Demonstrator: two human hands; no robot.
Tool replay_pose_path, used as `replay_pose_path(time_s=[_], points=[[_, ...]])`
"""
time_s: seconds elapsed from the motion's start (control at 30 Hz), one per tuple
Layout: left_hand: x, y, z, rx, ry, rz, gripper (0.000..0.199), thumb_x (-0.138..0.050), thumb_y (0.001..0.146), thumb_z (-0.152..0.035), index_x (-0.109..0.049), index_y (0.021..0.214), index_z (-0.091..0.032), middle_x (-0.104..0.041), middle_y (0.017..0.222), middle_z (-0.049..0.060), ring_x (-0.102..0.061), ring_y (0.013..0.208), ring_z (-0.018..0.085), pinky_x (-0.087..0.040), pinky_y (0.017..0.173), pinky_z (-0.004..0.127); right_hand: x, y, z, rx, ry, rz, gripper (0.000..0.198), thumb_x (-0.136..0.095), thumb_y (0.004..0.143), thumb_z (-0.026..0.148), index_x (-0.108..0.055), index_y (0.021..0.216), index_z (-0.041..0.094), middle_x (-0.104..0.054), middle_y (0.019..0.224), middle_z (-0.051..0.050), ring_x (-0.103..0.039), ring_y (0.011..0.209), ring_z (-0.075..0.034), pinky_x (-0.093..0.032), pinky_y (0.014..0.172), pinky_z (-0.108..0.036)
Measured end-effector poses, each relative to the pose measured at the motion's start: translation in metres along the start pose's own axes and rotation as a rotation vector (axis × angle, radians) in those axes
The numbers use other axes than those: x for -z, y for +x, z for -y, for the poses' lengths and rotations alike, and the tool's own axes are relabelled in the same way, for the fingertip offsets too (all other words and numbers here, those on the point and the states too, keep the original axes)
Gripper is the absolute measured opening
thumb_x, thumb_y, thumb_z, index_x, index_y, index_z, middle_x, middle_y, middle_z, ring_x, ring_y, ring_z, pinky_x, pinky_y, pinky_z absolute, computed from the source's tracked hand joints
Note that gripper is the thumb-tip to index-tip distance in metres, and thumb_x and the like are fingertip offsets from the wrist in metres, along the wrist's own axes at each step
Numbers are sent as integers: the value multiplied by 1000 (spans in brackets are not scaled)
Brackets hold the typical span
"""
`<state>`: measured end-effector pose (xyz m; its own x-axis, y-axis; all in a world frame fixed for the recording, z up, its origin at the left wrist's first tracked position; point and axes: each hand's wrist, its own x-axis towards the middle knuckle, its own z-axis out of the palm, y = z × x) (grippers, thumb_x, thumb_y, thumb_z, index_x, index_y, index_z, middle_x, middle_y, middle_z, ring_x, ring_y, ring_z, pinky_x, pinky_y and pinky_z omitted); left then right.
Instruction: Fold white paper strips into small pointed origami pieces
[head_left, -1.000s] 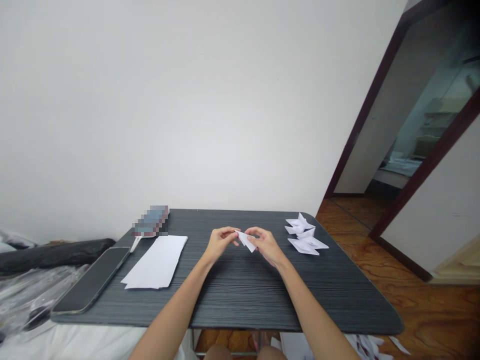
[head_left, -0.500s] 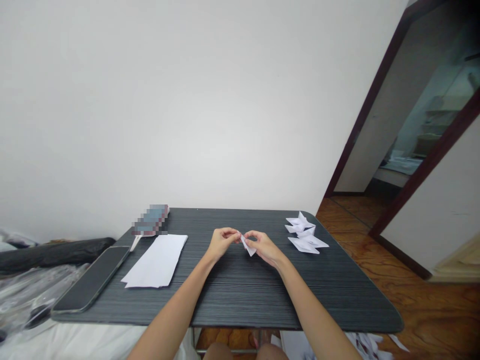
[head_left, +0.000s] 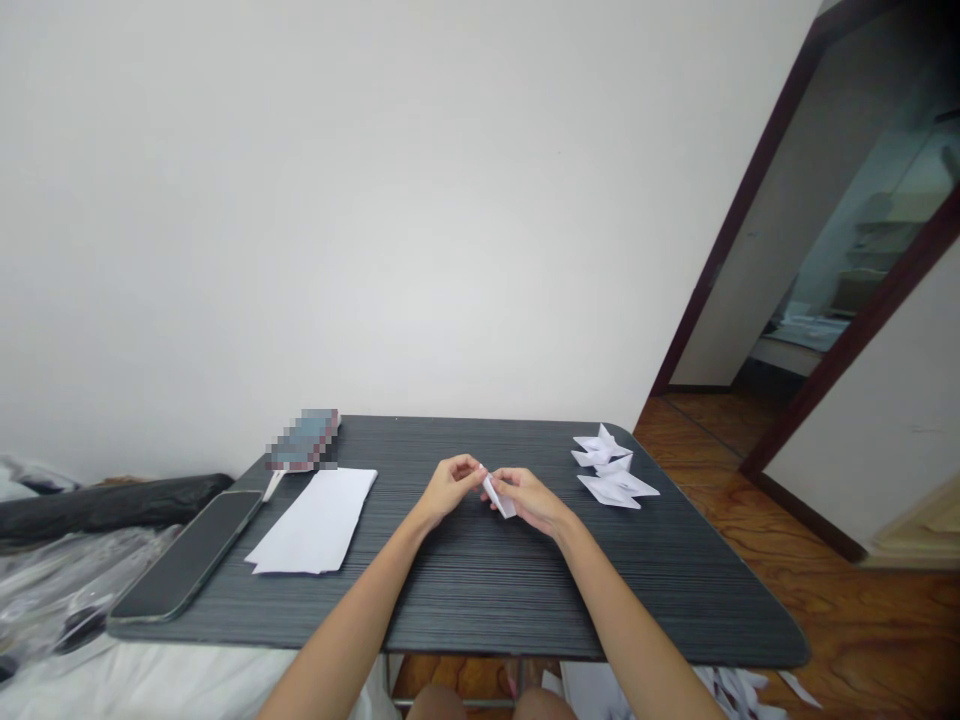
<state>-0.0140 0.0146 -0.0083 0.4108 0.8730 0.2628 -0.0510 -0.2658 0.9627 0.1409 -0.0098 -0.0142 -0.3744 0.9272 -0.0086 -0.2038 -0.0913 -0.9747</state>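
Note:
Between my hands, above the middle of the dark table, is a small piece of folded white paper. My right hand pinches it between thumb and fingers. My left hand is closed in a pinch at the paper's upper left tip. Part of the paper is hidden behind the fingers. To the right lie several folded white paper shapes with pointed ends. On the left rests a stack of white paper sheets.
A dark phone lies at the table's left edge. Behind it sits a blurred-out object near the wall. Paper scraps are on the floor below the front right. A white wall stands behind the table.
The folded paper has turned in my fingers and now shows a wider, blunter lower end. Both hands stay in nearly the same place, still pinching.

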Motion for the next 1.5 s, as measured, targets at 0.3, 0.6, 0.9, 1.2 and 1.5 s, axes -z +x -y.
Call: replay_pose_path(time_s=[0.3,0.6,0.9,1.2,1.5], points=[[1,-2,14,-70,559,-4,19,-51,70,-29,-52,80,-13,-51,62,-1,-47,53,8,-38,53,20,8,8,-10,213,-568,-148,12,-55,62,23,-52,71,17,-50,55,4,-42,50,-8,-31,49,-20],[3,-19,-1,-375,965,361,31,-50,72,-39,-55,96,-20,-49,98,5,-46,92,17,-35,82,29,4,4,-17,250,-1151,-340,10,-47,71,21,-57,72,19,-52,65,2,-47,67,-13,-27,70,-30],[4,-17,0,-466,1208,328,33,-33,82,-37,-57,94,-17,-52,87,7,-48,81,15,-38,74,28,11,-13,-3,384,-1165,-85,19,-41,78,22,-60,83,23,-51,100,-3,-42,96,-15,-27,82,-34],[7,-12,7,-501,1274,277,36,-27,84,-35,-58,90,-17,-53,79,6,-48,75,13,-40,68,25,8,-15,-5,484,-1215,-54,19,-47,77,23,-57,93,23,-54,98,-3,-45,95,-15,-31,84,-32],[5,-11,8,-550,1236,243,35,-29,84,-35,-58,87,-16,-55,80,6,-49,78,13,-41,71,27,9,-7,-13,547,-1218,-48,27,-40,77,12,-58,97,18,-56,101,-6,-48,96,-15,-37,85,-30]])
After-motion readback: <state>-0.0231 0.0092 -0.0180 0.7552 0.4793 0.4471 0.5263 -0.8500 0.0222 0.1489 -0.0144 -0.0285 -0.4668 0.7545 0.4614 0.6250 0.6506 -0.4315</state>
